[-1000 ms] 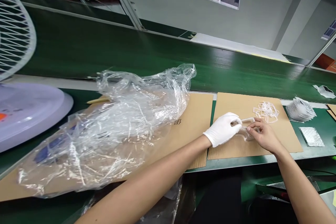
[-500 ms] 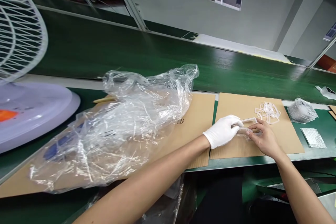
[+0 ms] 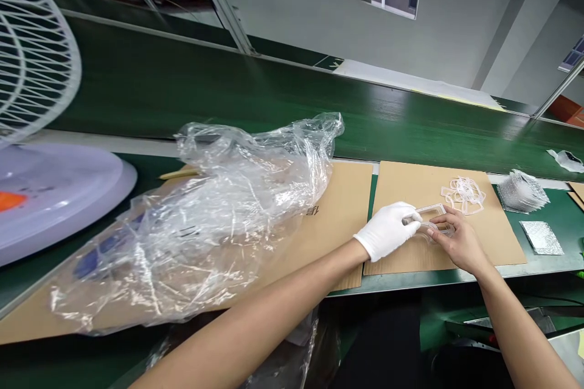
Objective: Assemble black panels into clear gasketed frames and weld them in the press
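Together, your white-gloved left hand (image 3: 387, 230) and bare right hand (image 3: 458, 239) pinch a clear, flat plastic frame piece (image 3: 429, 221) on the brown cardboard sheet (image 3: 410, 185), near that sheet's tangled pile of clear plastic strips (image 3: 463, 193).

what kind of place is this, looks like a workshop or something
Most likely a factory assembly or packing line: a long green conveyor belt runs behind, the gloved left hand and right hand hold a clear plastic piece over cardboard, with stacked foil pouches nearby.

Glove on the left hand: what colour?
The glove is white, clearest in the head view.
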A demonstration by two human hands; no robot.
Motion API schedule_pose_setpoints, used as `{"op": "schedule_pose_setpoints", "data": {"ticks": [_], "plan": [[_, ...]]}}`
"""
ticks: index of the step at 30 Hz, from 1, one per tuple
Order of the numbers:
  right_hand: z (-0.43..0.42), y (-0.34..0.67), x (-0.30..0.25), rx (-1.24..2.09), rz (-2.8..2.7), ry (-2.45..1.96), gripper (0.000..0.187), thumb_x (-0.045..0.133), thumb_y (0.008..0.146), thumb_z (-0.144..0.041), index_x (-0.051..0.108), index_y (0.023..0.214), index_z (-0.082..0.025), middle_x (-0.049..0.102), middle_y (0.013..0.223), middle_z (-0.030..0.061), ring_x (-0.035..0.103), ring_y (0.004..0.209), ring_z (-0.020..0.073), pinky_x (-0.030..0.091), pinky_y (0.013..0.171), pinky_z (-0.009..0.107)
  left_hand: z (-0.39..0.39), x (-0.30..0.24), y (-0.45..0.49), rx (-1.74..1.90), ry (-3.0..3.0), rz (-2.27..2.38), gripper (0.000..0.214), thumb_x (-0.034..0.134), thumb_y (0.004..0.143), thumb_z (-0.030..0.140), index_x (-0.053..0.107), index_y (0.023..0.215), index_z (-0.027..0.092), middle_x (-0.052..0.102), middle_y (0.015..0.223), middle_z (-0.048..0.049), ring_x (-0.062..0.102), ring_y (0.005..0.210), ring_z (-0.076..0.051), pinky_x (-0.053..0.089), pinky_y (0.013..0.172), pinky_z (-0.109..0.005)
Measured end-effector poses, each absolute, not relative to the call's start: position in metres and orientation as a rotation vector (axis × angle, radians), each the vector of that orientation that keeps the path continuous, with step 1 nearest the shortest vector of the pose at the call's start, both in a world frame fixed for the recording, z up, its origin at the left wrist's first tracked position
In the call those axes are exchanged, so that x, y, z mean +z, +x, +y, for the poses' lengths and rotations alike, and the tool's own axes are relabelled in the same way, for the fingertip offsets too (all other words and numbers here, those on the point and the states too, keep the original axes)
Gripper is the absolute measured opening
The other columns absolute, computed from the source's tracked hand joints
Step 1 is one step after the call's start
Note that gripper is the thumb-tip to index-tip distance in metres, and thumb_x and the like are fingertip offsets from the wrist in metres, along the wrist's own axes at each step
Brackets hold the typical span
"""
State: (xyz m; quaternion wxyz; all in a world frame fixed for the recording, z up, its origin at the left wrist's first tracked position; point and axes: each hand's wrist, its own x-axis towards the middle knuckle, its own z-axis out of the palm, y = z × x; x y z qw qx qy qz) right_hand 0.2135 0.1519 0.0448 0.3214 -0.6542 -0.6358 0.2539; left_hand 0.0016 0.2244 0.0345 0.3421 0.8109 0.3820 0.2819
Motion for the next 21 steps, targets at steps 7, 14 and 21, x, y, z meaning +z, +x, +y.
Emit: {"op": "schedule_pose_setpoints", "data": {"ticks": [7, 14, 21], "plan": [[0.15, 0.214, 0.048, 0.699, -1.679, -1.722, 0.027, 0.07, 0.095, -0.05, 0.081, 0.105, -0.027, 0.068, 0.144, 0.0134, 0.04, 0.159, 0.0387, 0.046, 0.117, 0.058, 0.221, 0.037, 0.0, 0.774, 2.173, 0.963, 0.024, 0.061, 0.094, 0.015, 0.071, 0.073, 0.022, 0.072, 0.085, 0.0005, 0.067, 0.091, -0.019, 0.049, 0.085, -0.031], [0.156, 0.21, 0.045, 0.69, -1.608, -1.754, 0.019, 0.07, 0.092, -0.042, 0.081, 0.092, -0.026, 0.072, 0.134, 0.0127, 0.043, 0.156, 0.0357, 0.042, 0.121, 0.055, 0.22, 0.032, 0.001, 0.815, 2.208, 1.009, 0.023, 0.062, 0.093, 0.014, 0.08, 0.083, 0.024, 0.08, 0.101, -0.0023, 0.073, 0.111, -0.024, 0.057, 0.097, -0.034], [0.156, 0.211, 0.049, 0.717, -1.634, -1.792, 0.022, 0.07, 0.092, -0.047, 0.079, 0.088, -0.027, 0.073, 0.13, 0.0125, 0.05, 0.151, 0.0374, 0.046, 0.117, 0.055, 0.213, 0.02, 0.004, 0.736, 2.485, 0.984, 0.036, 0.058, 0.097, 0.011, 0.084, 0.119, 0.023, 0.063, 0.156, -0.0122, 0.065, 0.138, -0.03, 0.054, 0.117, -0.046]]}}
